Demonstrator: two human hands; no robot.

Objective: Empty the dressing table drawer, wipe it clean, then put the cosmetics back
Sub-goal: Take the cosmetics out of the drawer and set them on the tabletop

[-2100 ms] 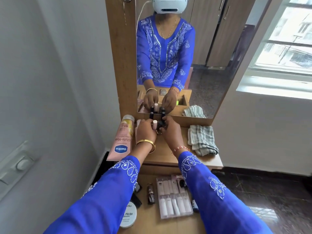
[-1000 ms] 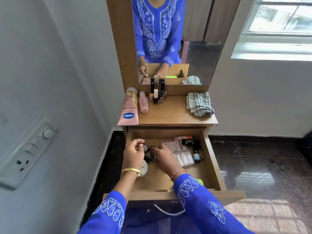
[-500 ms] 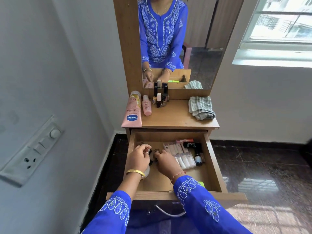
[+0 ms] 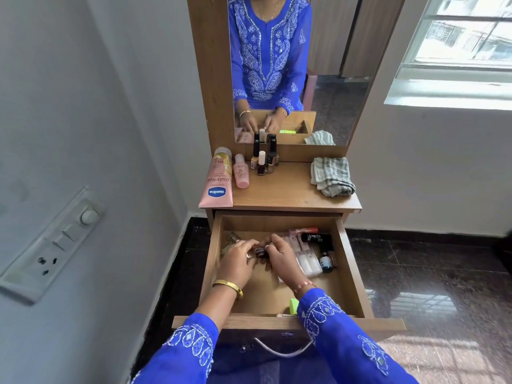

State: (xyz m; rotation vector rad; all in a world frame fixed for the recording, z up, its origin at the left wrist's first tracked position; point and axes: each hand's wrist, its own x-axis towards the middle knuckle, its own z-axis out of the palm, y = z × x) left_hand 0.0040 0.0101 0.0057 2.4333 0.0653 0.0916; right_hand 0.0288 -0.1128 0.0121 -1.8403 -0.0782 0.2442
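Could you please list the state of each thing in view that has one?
Drawer: pulled open, cosmetics inside.
Vaseline tube: lying flat on the tabletop.
Nail polish bottles: upright, capped.
Cloth: folded, unused.
Left hand: grips small bottles.
Right hand: pinching a small bottle.

Matt wood grain on the drawer (image 4: 350, 261) and tabletop (image 4: 285, 189). Glossy pink plastic on the lotion tube (image 4: 217, 181). Soft striped cloth on the towel (image 4: 332, 176). Shiny glass on the nail polish bottles (image 4: 263, 162). Polished dark stone on the floor (image 4: 429, 273). Gleaming metal on the handle (image 4: 282, 350).
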